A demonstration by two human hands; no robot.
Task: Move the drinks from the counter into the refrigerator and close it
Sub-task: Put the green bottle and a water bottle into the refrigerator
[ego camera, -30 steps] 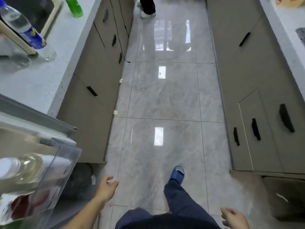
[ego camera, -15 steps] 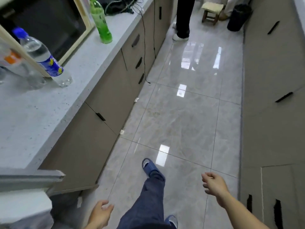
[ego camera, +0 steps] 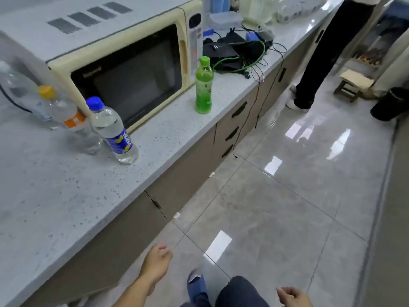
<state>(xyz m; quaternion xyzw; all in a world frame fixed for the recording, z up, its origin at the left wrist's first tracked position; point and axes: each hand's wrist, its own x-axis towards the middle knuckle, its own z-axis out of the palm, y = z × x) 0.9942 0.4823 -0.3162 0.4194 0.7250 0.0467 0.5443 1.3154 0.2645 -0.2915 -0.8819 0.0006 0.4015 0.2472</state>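
Grey counter (ego camera: 66,196) at frame left bears crowded bottles; reaching the blue-capped bottle (ego camera: 112,131) could topple the orange-capped bottle (ego camera: 66,116). Left hand (ego camera: 156,264) and right hand (ego camera: 292,296) hang relaxed, holding nothing.

The clear bottle (ego camera: 21,91) at 9 o'clock is blurred; its cap is cut off by the left edge. The right hand (ego camera: 293,296) at 5 o'clock is cut off by the bottom edge. The microwave (ego camera: 124,69) brand lettering is illegible.
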